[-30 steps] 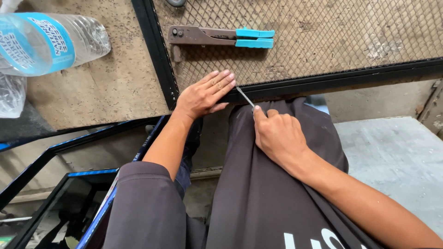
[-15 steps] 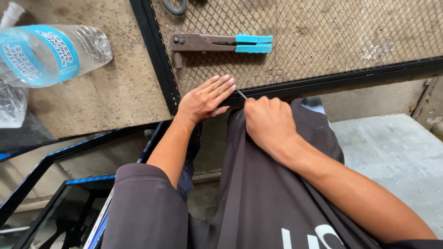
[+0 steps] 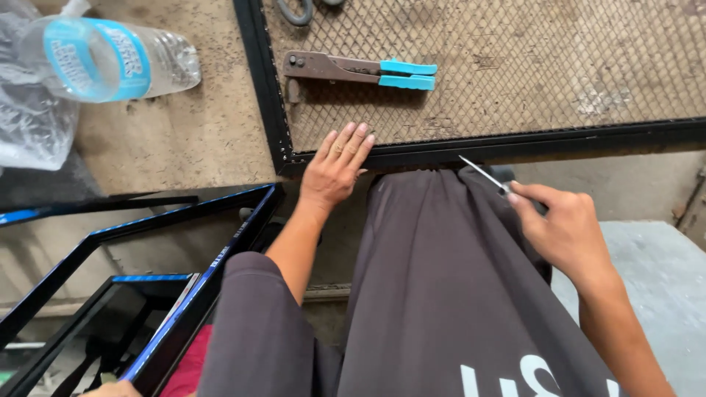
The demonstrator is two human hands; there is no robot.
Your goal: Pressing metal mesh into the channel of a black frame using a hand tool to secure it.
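Observation:
My left hand (image 3: 337,167) lies flat, fingers together, on the black metal frame (image 3: 471,150) of a wire-mesh panel (image 3: 529,66). My right hand (image 3: 562,228) is off to the right above my knee and pinches a thin metal pin (image 3: 482,174) between thumb and forefinger, its tip pointing up-left toward the frame. A hand riveter with blue handles (image 3: 360,70) lies on the mesh just beyond my left hand. My legs in dark grey trousers fill the lower middle.
A plastic water bottle with a blue label (image 3: 110,59) lies on the concrete at upper left beside a clear plastic bag (image 3: 29,125). Black frames with blue film (image 3: 147,250) stand at lower left. A grey concrete slab (image 3: 654,272) is at right.
My right hand has pulled away from the frame, moving right and down with the pin. The left hand stays flat on the frame edge.

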